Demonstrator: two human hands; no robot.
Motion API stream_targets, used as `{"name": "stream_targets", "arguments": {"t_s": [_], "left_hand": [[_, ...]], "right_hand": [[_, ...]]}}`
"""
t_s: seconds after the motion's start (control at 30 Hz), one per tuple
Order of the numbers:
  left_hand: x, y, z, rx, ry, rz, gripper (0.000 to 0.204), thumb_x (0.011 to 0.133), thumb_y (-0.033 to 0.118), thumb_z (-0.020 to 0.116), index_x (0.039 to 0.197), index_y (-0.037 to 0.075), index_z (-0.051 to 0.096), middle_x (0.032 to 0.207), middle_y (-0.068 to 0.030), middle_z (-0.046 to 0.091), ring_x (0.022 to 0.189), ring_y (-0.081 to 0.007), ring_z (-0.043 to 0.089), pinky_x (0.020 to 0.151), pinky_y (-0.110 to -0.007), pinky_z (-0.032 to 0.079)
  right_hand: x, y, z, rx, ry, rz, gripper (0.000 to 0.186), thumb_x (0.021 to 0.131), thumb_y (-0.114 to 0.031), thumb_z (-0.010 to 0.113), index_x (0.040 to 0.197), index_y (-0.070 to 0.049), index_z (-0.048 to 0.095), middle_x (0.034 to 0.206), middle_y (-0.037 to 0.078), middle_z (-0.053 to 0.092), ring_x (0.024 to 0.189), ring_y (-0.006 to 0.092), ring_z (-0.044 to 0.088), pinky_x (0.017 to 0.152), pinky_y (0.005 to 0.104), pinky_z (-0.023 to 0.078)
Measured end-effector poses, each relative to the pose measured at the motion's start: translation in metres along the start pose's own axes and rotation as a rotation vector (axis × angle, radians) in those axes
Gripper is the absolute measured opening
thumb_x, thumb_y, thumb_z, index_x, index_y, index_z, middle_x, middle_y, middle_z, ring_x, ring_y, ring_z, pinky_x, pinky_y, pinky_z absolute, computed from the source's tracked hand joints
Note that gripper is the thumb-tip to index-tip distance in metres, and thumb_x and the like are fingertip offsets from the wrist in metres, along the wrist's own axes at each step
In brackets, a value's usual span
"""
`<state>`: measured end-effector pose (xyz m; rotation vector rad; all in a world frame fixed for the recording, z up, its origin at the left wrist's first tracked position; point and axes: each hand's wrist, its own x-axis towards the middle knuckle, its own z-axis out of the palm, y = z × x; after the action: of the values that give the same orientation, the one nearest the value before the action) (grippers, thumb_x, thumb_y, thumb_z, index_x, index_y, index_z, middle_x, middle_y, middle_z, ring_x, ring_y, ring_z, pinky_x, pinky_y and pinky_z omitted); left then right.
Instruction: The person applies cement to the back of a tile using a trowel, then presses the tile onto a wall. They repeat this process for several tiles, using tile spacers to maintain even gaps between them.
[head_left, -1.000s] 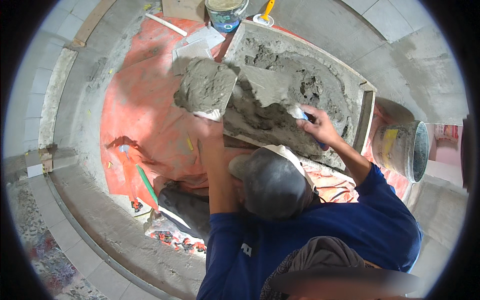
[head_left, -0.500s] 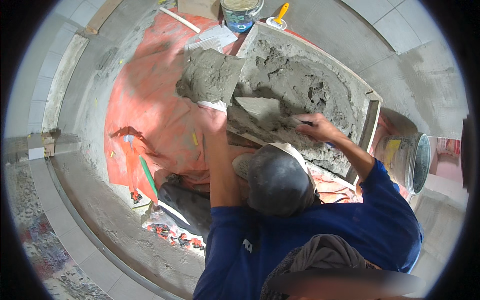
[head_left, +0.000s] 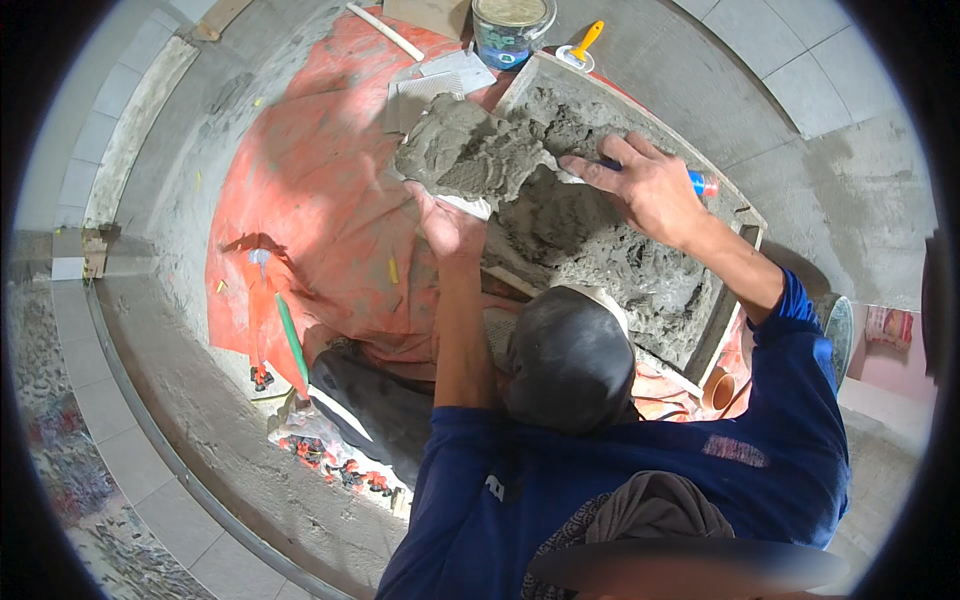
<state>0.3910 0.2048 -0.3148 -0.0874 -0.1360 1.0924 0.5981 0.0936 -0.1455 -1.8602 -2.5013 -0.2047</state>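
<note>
My left hand (head_left: 450, 225), palm up, supports a flat tile (head_left: 468, 206) from its near edge. Thick wet grey mortar (head_left: 460, 140) covers the tile's upper face. In my right hand (head_left: 645, 190) is a trowel (head_left: 704, 183), its blue handle with a red end poking out past the fingers. The trowel's blade reaches the right edge of the mortar on the tile; mortar and my fingers hide most of it. Below both hands lies the mixing trough (head_left: 733, 292), partly filled with grey mortar.
A bucket (head_left: 508, 40) and a yellow-handled brush (head_left: 590, 40) stand beyond the trough. Notched plates (head_left: 425, 90) and a white stick (head_left: 385, 32) lie on the red sheet (head_left: 300, 170). Near my knee are a green-handled tool (head_left: 291, 335) and a bag of red-black pieces (head_left: 335, 465).
My right hand has lifted the trowel out of the trough and moved up to the mortar-covered tile. The mortar on the tile is heaped more unevenly, spreading rightward.
</note>
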Motion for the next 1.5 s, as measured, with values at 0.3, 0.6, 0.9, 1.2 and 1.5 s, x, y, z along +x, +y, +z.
{"name": "stream_targets", "arguments": {"t_s": [0.3,0.6,0.9,1.2,1.5], "left_hand": [[0.004,0.015,0.006,-0.136,-0.025,-0.042,0.054,0.097,0.046,0.044,0.135,0.008,0.048,0.138,-0.0090,0.051,0.127,-0.0285,0.045,0.110,-0.049,0.031],[0.005,-0.005,0.009,-0.085,0.094,-0.006,0.052,0.096,0.043,0.046,0.133,0.006,0.050,0.137,-0.0101,0.051,0.127,-0.0298,0.046,0.109,-0.050,0.033],[-0.008,0.044,0.022,0.074,0.013,0.032,0.046,0.099,0.036,0.043,0.134,0.006,0.048,0.144,-0.0096,0.044,0.128,-0.0276,0.045,0.110,-0.047,0.032],[-0.056,0.097,0.045,0.229,0.033,0.107,0.047,0.099,0.040,0.042,0.130,0.006,0.051,0.133,-0.0103,0.054,0.121,-0.0277,0.051,0.104,-0.050,0.037],[-0.131,0.132,0.098,0.091,-0.128,0.453,0.047,0.098,0.046,0.042,0.128,0.012,0.053,0.124,-0.0076,0.060,0.111,-0.0284,0.057,0.094,-0.051,0.046]], "right_hand": [[-0.045,-0.005,0.043,0.299,0.106,0.126,0.066,0.067,-0.001,0.068,0.127,-0.025,0.059,0.094,0.007,0.052,0.087,0.0278,0.057,0.069,0.0398,0.053],[-0.056,-0.042,0.140,0.650,0.398,0.333,0.059,0.069,0.000,0.068,0.126,-0.009,0.054,0.096,0.013,0.050,0.095,0.0321,0.051,0.085,0.0391,0.043],[-0.171,-0.019,0.206,0.595,0.055,0.779,0.045,0.068,0.004,0.067,0.112,-0.006,0.061,0.097,0.016,0.053,0.095,0.0351,0.054,0.081,0.0387,0.045],[-0.189,0.008,0.221,0.544,-0.006,0.802,0.037,0.075,-0.011,0.068,0.111,-0.004,0.063,0.107,0.016,0.063,0.101,0.0326,0.059,0.088,0.0379,0.046],[0.180,-0.100,0.159,1.361,-0.123,-0.117,0.047,0.082,-0.005,0.067,0.127,-0.001,0.054,0.097,0.009,0.067,0.086,0.0150,0.062,0.077,0.0289,0.050]]}}
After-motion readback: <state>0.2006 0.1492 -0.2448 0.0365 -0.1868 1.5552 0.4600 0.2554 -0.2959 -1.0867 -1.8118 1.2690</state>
